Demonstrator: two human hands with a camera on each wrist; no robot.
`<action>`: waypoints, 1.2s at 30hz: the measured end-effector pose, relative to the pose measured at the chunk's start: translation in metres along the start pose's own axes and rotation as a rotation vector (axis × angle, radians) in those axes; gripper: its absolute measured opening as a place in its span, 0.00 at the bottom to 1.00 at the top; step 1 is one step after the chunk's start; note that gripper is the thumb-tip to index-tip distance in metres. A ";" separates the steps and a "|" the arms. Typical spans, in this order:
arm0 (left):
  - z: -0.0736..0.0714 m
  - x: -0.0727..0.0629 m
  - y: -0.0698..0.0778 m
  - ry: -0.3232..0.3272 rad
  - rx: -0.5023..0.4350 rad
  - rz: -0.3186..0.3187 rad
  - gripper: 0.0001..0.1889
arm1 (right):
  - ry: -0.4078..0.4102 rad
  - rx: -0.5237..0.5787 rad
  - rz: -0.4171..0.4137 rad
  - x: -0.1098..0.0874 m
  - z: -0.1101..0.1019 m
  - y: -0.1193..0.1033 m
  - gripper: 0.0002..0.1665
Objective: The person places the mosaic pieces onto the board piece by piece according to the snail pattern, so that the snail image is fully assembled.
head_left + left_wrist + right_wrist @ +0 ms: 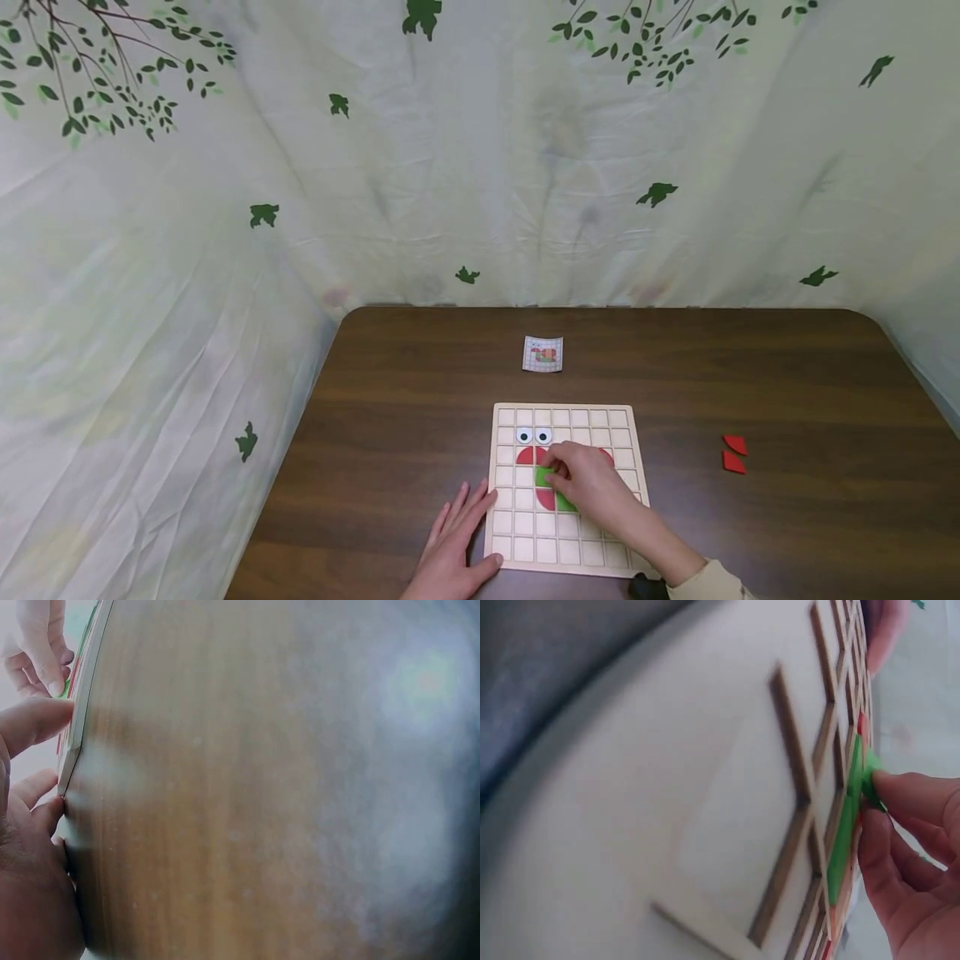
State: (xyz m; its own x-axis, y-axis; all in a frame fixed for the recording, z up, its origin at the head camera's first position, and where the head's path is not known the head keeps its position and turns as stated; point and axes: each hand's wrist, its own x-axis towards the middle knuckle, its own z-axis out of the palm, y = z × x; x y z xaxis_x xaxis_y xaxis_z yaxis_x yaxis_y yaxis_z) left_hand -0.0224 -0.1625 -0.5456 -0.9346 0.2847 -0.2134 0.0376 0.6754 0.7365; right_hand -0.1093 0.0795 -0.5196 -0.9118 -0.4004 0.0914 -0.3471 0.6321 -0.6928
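Observation:
A wooden grid board lies on the table with several coloured pieces in its cells. My right hand is over its middle, thumb and fingers pinching a small green piece tilted up from the grid. Beside it a longer green piece lies in the cells. Two round eye pieces sit in the upper cells, and a red curved piece lies below the right hand's fingertips. My left hand has its fingers spread, touching the board's left edge. The right hand hides part of the pattern.
A small picture card lies beyond the board, showing a coloured figure on a grid. Two red quarter-round pieces lie on the table to the right. A white curtain with green leaf prints hangs behind the table.

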 end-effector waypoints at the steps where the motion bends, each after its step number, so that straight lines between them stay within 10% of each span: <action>1: 0.000 0.000 0.000 0.000 -0.001 -0.002 0.41 | 0.006 -0.008 -0.009 0.000 0.001 0.000 0.09; 27: -0.003 -0.002 -0.002 0.009 -0.017 0.028 0.41 | 0.068 0.013 0.055 -0.039 -0.017 0.015 0.12; 36: 0.002 -0.003 -0.003 0.036 -0.008 0.055 0.41 | 0.214 0.010 0.080 -0.066 -0.038 0.036 0.18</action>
State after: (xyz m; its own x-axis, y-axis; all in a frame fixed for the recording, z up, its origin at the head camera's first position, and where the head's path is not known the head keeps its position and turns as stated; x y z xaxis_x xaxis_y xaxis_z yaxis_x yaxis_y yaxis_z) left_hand -0.0190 -0.1638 -0.5485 -0.9433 0.2966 -0.1489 0.0870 0.6539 0.7516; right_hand -0.0698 0.1537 -0.5232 -0.9625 -0.1984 0.1852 -0.2706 0.6495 -0.7106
